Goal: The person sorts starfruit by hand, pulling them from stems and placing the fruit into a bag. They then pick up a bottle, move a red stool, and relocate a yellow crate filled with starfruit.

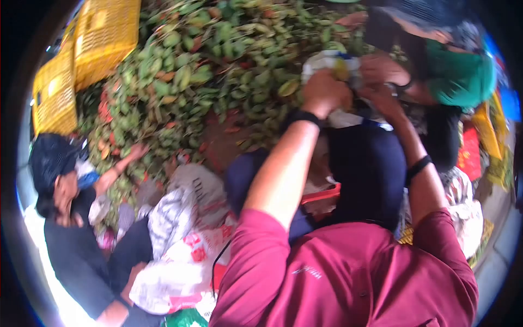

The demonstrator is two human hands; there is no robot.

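Observation:
My left hand point(326, 92) is at the upper middle, its fingers curled inward beside a white bag or cloth point(317, 61) with blue marks. A yellow-green leaf or fruit point(341, 69) shows just above those fingers. Close by on the right, my right hand point(382, 99) is bent inward with closed fingers. Blur and the hands themselves hide what either one grips. A co-worker's hand point(381, 70) reaches in right above my right hand, near the same white material. Dark bands circle both my wrists.
A broad heap of green and reddish leaves or fruits point(218, 65) covers the ground ahead. Yellow crates point(106, 41) stand at upper left. Another person point(81, 234) sits at left, reaching into the heap. White printed sacks point(174, 261) lie beside my legs; a red tray point(321, 193) lies between them.

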